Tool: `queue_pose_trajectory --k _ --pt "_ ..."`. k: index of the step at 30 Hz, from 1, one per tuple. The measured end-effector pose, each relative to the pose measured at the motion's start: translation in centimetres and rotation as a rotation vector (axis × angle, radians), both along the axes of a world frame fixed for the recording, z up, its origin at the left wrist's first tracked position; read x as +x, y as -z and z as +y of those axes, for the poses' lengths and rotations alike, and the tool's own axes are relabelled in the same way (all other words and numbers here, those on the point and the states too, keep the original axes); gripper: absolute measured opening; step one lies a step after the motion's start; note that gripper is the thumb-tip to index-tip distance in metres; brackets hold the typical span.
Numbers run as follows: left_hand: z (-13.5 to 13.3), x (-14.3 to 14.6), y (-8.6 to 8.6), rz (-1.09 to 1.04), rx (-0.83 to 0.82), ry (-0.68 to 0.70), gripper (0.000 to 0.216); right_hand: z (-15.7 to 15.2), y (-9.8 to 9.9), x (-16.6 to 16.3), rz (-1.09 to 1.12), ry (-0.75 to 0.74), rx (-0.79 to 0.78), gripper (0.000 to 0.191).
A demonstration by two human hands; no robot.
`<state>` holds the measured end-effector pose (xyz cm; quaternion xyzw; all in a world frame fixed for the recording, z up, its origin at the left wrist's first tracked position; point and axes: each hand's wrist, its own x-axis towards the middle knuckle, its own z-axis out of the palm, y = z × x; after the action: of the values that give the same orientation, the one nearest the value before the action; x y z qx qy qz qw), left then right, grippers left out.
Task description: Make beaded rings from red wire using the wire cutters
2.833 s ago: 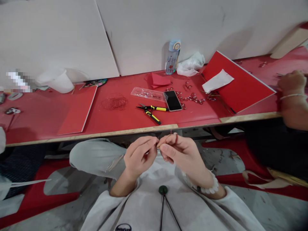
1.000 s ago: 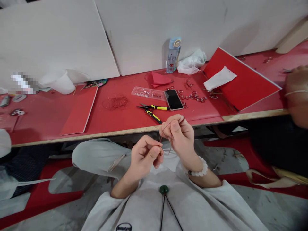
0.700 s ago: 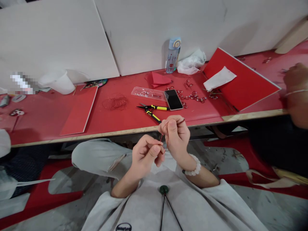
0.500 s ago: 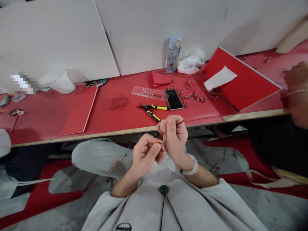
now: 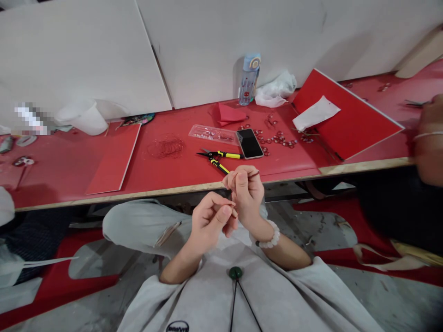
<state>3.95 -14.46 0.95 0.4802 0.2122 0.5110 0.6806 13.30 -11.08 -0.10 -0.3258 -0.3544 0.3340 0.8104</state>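
My left hand (image 5: 212, 225) pinches a small piece of thin dark red wire (image 5: 232, 202) between thumb and forefinger, above my lap. Just up and to the right, my right hand (image 5: 248, 192) is closed on the same wire, and an end of it pokes out past the knuckles. Fingers hide most of the wire, so its shape is unclear. Beyond the hands, pliers (image 5: 225, 155) with black and yellow handles lie open on the red table (image 5: 166, 177). A loose coil of thin red wire (image 5: 166, 146) rests to their left.
Near the pliers are a phone (image 5: 249, 143), a clear plastic tray (image 5: 207, 132) with small beads, and several wire-and-bead pieces (image 5: 280, 139). A water bottle (image 5: 248, 80) stands at the wall. Red boards (image 5: 116, 159) flank the area. Another person's hand (image 5: 431, 138) is at right.
My right hand has shifted slightly left and turned a little, closer to the left fingers. My left hand stays nearly still. The other person's hand at right has moved a bit right.
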Motion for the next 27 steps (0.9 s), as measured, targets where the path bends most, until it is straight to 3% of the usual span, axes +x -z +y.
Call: queue_pose_trajectory --k 5,14,20,23,27 --pt "0.0 -0.1 0.0 0.032 -0.002 -0.018 0.031 -0.2 -0.3 0.2 0.043 -0.101 -0.020 0.040" --pt "-0.3 -0.2 0.2 0.112 0.123 -0.174 0.023 -1.7 0.2 1.3 -0.045 -0.231 -0.217 0.047" --pt "0.1 -0.2 0.3 0.188 0.282 -0.283 0.022 -3.0 -0.1 1.2 -0.061 -0.541 -0.214 0.042" --pt "0.4 -0.3 0.4 0.227 0.301 -0.337 0.024 -2.8 0.4 1.8 -0.160 -0.525 -0.202 0.043" --pt "1.1 -0.3 0.8 0.280 0.318 -0.432 0.023 -2.6 1.4 3.5 -0.439 -0.308 -0.163 0.029"
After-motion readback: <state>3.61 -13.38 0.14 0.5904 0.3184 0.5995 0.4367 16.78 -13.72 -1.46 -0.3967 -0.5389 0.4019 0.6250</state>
